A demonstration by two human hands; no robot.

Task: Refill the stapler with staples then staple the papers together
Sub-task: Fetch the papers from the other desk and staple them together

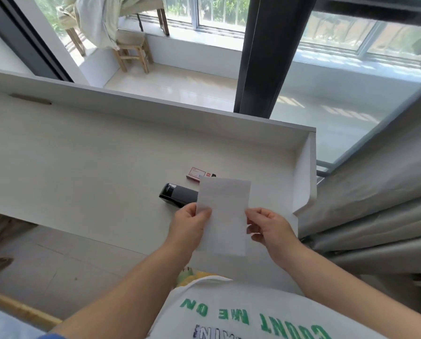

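Note:
I hold white papers (222, 216) upright above the desk, a little right of centre. My left hand (189, 225) pinches their left edge and my right hand (269, 228) pinches their right edge. Behind the papers a black stapler (177, 194) lies flat on the desk, its right end hidden by the sheets. Just beyond it sits a small red and white staple box (199, 172), partly covered by the papers' top edge. I cannot tell how many sheets are in the stack.
The white desk (82, 167) has a raised back rail (155, 108) and a right side wall (304, 172). Grey curtains (366, 211) hang close at the right. A wooden stool (133, 52) stands on the floor beyond the desk, by the windows.

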